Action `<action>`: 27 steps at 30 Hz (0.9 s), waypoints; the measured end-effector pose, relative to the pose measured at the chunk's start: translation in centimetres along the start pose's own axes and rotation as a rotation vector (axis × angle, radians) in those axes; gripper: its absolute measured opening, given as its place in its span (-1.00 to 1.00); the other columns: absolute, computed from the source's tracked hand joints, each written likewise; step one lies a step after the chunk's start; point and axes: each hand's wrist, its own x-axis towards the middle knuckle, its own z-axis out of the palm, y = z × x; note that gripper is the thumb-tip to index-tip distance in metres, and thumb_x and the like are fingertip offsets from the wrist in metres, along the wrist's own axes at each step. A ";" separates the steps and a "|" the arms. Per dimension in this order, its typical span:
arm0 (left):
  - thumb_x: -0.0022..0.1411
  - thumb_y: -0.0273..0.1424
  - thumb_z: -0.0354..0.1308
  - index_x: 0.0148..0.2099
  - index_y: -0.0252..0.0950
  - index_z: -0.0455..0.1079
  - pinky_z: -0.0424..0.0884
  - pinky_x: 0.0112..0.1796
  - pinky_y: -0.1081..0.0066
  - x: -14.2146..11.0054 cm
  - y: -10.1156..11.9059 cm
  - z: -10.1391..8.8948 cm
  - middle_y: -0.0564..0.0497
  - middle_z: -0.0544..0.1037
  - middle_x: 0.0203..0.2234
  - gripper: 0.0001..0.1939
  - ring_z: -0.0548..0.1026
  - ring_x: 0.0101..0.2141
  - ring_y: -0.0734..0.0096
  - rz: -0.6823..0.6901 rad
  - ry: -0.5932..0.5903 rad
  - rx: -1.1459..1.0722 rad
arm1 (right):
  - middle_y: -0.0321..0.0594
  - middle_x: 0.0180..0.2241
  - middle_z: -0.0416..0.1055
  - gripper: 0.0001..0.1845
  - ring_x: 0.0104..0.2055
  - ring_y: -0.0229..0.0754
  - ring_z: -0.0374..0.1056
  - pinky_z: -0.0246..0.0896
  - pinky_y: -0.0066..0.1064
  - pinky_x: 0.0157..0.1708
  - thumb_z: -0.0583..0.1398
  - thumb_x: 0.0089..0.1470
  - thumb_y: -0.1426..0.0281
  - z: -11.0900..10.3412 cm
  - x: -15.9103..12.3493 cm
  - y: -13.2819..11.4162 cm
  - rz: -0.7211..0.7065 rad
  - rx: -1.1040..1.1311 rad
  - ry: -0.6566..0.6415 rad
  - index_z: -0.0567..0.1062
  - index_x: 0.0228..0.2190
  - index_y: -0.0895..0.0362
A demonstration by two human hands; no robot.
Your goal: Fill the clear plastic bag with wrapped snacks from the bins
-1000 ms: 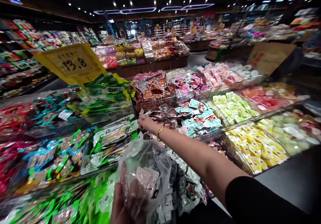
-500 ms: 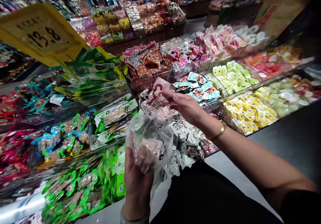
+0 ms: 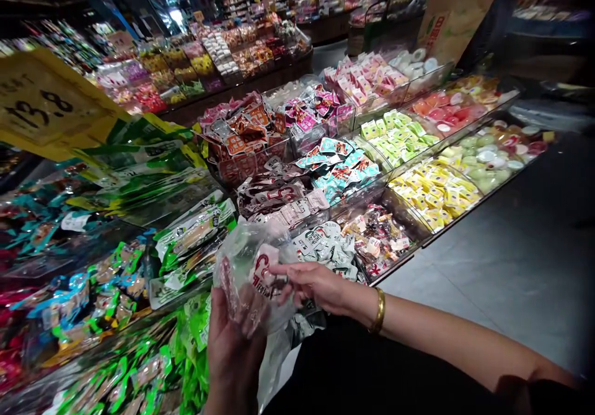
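Observation:
My left hand (image 3: 232,347) is closed around the lower part of a clear plastic bag (image 3: 242,241), held up in front of my body. Some wrapped snacks show blurrily through its film. Between the fingers of my right hand (image 3: 318,283) is a small white snack packet (image 3: 263,265) with red and dark print, at the bag's mouth; whether it is fully inside, I cannot tell. Just behind the bag lies a bin of similar brownish-pink packets (image 3: 295,210). Silvery-white wrapped packets (image 3: 320,244) lie close to the right hand.
Clear-walled bins of wrapped snacks surround my hands, with green packets (image 3: 153,365) at lower left and yellow ones (image 3: 434,195) to the right. A yellow price sign (image 3: 41,102) reading 13.8 juts in at left. Grey floor (image 3: 483,272) shows at right.
My right hand has brought the snack packet down and toward me, from above the bin to the bag's mouth. My left hand still holds the bag. The view has shifted somewhat to the right.

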 end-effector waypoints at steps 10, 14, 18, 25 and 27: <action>0.41 -0.25 0.11 0.23 0.01 0.39 0.32 -0.63 0.52 -0.6 1.8 -1.1 0.17 0.31 -0.68 -0.62 0.29 -0.70 0.51 0.018 -0.096 -0.077 | -0.10 0.09 0.45 -0.82 0.15 0.02 0.35 0.21 -0.11 0.15 0.22 0.18 0.36 -2.8 -0.3 1.8 -0.332 -1.097 0.340 0.60 -0.18 0.02; 0.45 -0.28 0.04 0.23 0.00 0.39 0.26 -0.63 0.53 -0.6 2.7 -0.1 0.17 0.29 -0.67 -0.64 0.29 -0.69 0.51 -0.044 -0.142 -0.085 | -0.07 0.12 0.34 -0.61 -0.07 -0.06 0.40 0.29 -0.14 0.01 0.23 0.19 0.22 -3.8 1.1 0.4 -0.325 -1.038 0.591 0.46 0.04 0.00; 0.45 -0.30 0.01 0.15 -0.09 0.45 0.27 -0.62 0.49 0.1 3.9 1.3 0.14 0.32 -0.66 -0.68 0.32 -0.68 0.48 -0.081 -0.196 -0.073 | -0.13 -0.10 0.48 -0.16 -0.20 -0.08 0.40 0.28 -0.28 -0.18 0.41 -0.06 0.09 -3.9 4.7 -2.0 -0.166 -0.908 0.598 0.32 0.20 0.04; 0.43 -0.25 0.05 0.28 0.04 0.34 0.38 -0.64 0.46 1.5 7.9 5.7 0.15 0.42 -0.63 -0.59 0.39 -0.66 0.43 0.080 -0.234 -0.013 | -0.46 -0.65 0.20 -0.76 -0.60 -0.33 0.13 0.05 -0.47 -0.53 0.25 0.10 0.27 -1.8 5.6 -7.0 -0.124 -0.576 0.332 0.38 -0.50 0.10; 0.44 -0.22 0.04 0.24 0.07 0.38 0.39 -0.63 0.48 1.5 9.0 6.9 0.14 0.47 -0.61 -0.63 0.42 -0.66 0.44 0.109 -0.174 -0.051 | -0.46 -0.61 0.25 -0.75 -0.58 -0.34 0.14 0.05 -0.48 -0.53 0.27 0.09 0.20 -1.3 3.4 -9.4 -0.235 -0.442 0.234 0.38 -0.45 0.09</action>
